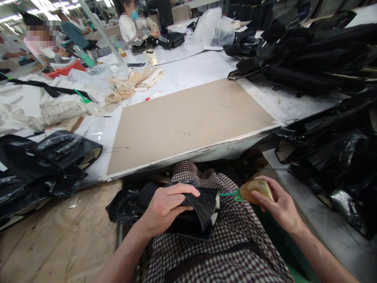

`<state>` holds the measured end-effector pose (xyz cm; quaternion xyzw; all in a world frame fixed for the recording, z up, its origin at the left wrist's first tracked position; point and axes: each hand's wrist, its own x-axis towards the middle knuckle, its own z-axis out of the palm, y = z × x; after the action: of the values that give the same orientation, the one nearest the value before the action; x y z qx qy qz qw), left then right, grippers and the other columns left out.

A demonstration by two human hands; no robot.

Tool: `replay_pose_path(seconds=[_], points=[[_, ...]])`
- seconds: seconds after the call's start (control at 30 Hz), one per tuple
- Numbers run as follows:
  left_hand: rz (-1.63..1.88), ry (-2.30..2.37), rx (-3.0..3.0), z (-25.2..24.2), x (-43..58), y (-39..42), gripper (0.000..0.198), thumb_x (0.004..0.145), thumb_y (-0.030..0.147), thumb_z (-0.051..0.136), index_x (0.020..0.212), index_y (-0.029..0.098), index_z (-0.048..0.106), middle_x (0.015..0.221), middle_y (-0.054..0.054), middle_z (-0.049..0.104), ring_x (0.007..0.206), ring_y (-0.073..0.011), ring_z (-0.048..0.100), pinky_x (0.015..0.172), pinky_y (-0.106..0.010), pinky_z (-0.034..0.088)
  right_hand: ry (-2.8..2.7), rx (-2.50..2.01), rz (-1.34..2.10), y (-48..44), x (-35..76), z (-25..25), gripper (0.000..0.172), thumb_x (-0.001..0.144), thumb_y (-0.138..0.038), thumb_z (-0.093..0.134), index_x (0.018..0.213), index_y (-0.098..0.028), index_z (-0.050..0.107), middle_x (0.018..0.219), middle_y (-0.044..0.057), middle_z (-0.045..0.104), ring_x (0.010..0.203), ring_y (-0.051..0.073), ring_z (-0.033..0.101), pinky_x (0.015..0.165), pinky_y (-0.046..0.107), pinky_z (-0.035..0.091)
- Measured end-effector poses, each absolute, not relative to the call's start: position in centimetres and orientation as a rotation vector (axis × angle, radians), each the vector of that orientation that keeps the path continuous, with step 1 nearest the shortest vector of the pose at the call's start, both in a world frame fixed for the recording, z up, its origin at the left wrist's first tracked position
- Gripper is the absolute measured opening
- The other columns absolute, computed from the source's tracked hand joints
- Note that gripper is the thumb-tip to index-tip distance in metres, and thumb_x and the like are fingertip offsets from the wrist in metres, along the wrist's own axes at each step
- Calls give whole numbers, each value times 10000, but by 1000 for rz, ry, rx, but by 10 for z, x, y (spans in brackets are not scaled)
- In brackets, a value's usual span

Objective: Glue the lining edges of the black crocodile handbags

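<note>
My left hand (166, 206) grips a black bag piece (184, 226) that lies across my lap. The fingers pinch its upper flap, and the pale lining shows along the open right edge. In my right hand (278, 204) is a yellowish squeeze bottle (255, 191), fingers closed round its body. Its green nozzle points left, and the thin tip is at the upper right corner of the bag piece; I cannot tell if they touch. A checked apron (235, 232) covers my lap beneath.
A brown board (188, 122) lies on the white table ahead. Black bag pieces are heaped at left (50, 157) and right (318, 59). Tan strips (138, 82), a red pen (152, 96) and a clear plastic bag (213, 29) lie farther back. Co-workers sit beyond.
</note>
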<state>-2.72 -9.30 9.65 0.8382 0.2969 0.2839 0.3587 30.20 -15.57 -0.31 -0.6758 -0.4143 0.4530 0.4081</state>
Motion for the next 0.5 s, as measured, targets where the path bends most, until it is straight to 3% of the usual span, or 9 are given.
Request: replay_pose_path(seconds=[0.27,0.5], points=[[736,749,2160,96,-29,-97,71,899,87,640,902,124,700,1070,-123,728,1006,-211,705,918,-319,588,-1011,-1680,1300,-167,304,7,544,741,-522,760,1146,-198,595,917,51,670,604,186,574,406,252,486],[750,742,2144,96,-29,-99,74,892,75,647,869,122,699,1065,-122,727,984,-206,708,891,-305,592,-1027,-1700,1119,-171,301,-9,525,760,-513,756,1157,-221,575,889,19,654,568,173,584,506,285,519]])
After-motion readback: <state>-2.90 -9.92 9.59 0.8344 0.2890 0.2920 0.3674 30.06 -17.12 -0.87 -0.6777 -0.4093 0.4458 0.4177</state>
